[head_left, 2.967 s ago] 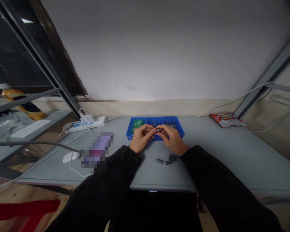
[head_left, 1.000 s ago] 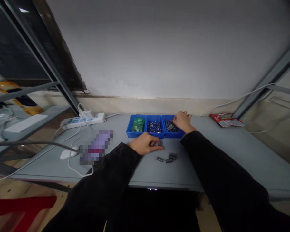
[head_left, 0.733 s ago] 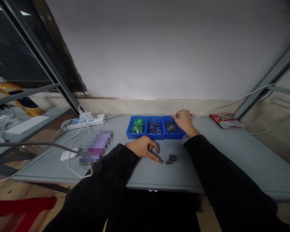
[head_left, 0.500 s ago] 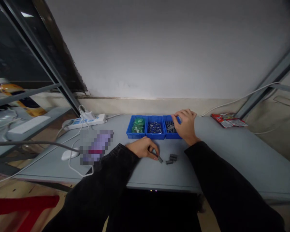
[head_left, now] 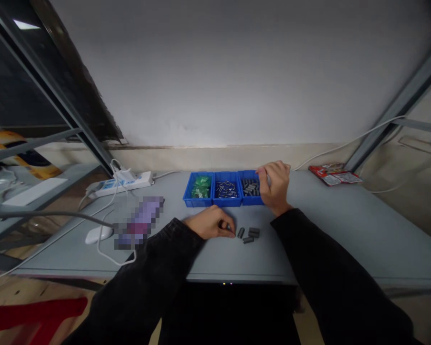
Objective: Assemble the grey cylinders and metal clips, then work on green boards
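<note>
My left hand (head_left: 214,223) rests low over the desk with thumb and fingertips pinched together; what lies between them, if anything, is too small to tell. Just right of its fingertips a short dark grey cylinder (head_left: 241,233) lies on the desk, apart from them. Several more grey cylinders (head_left: 254,231) lie beside that one. My right hand (head_left: 276,184) is raised by the right edge of the right blue bin (head_left: 252,201), its fingers curled closed; their contents are hidden. More dark cylinders fill that bin.
The middle blue bin (head_left: 227,202) holds small shiny metal pins; the left blue bin (head_left: 197,203) holds green pieces. Leftward are a blurred-out phone (head_left: 143,223), a white power strip (head_left: 140,180) and loose cables. A red packet (head_left: 334,174) lies at the back right.
The cylinder at my left fingertips now lies on the desk, slightly apart from them. My right hand has drawn slightly away from the right bin, uncovering more cylinders. The view has shifted a little.
</note>
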Available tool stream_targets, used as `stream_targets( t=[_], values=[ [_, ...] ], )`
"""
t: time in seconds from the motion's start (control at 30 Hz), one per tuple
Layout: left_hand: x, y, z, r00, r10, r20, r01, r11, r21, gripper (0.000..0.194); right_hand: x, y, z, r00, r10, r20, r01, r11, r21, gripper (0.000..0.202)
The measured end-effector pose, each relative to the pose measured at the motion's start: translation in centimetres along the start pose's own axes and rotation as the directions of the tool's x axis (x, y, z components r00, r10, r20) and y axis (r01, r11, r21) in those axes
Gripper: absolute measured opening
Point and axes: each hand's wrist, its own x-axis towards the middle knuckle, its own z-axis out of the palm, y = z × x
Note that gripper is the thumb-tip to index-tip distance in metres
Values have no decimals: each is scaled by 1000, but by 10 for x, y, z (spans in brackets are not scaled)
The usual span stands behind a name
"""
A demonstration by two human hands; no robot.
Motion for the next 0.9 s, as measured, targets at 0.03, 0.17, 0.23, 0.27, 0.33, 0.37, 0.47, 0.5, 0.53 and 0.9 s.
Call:
stream_targets(
  t=[0.03,0.17,0.23,0.27,0.33,0.37,0.47,0.5,0.53,0.9],
  values=[
    [0,0,0,1000,-1,-16,1,1000,8,17,0,1,-1,1000,16,-16,-16,1000,-1,30],
    [1,4,4,998,-3,-65,6,999,38,37,-1,-1,0,999,39,4,-39,999,9,32],
    [1,6,6,999,7,-53,-3,998,69,41,-2,-4,2,999,25,30,-25,1000,14,32],
    [2,7,7,999,14,-42,-11,996,84,39,-3,-5,3,999,15,41,-16,1000,17,33],
    [3,9,9,999,29,-27,-26,994,102,35,-3,-8,5,998,-6,61,5,1000,27,33],
    [3,9,10,999,33,-26,-31,994,104,34,-4,-10,6,998,-15,68,13,999,33,33],
    [4,8,10,998,31,-52,-26,994,102,34,-4,-12,5,997,-30,73,26,998,50,33],
    [3,7,9,997,34,-68,-27,994,106,34,-4,-12,5,997,-35,70,31,998,56,32],
    [3,7,8,995,47,-89,-37,993,115,34,-4,-13,5,997,-41,69,37,997,63,32],
    [16,-4,-29,756,221,-617,-34,953,300,23,-12,-30,11,966,-163,199,113,964,241,22]
  ],
)
